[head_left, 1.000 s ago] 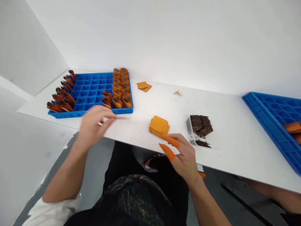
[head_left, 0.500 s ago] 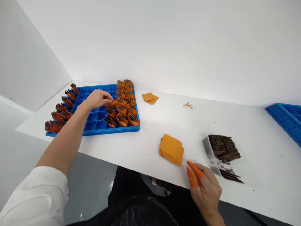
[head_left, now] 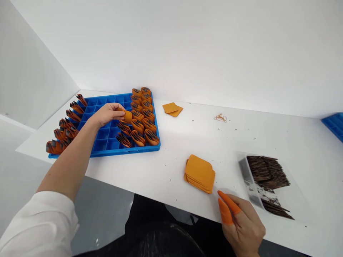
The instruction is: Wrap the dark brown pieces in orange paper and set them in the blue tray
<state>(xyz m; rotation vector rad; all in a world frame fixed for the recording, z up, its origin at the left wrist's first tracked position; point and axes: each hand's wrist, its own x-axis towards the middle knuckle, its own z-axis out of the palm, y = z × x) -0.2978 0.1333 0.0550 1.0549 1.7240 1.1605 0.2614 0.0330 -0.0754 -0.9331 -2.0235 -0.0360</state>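
Observation:
My left hand (head_left: pixel 114 112) is over the blue divided tray (head_left: pixel 125 151), its fingers pinching a folded orange piece (head_left: pixel 126 116) above a compartment. Folded orange pieces with dark layers (head_left: pixel 138 138) fill compartments along the tray's right side, and more (head_left: pixel 60 134) stand along its left side. My right hand (head_left: pixel 238 217) rests by the table's front edge, thumb and index finger in orange finger covers, slightly apart with nothing between them. Just to its left lies a stack of orange squares (head_left: pixel 199 173).
A clear box (head_left: pixel 245 175) of thin dark pieces (head_left: pixel 268 171) stands at the right. Behind lie two loose orange squares (head_left: pixel 173 109) and some rubber bands (head_left: pixel 220 118). Another blue tray (head_left: pixel 334 125) is at the far right. Dark crumbs dot the white table (head_left: pixel 150 171).
The view has shifted slightly. My left hand has stayed over the tray, and the orange piece in it now stands more upright. My right hand keeps its pose near the stack.

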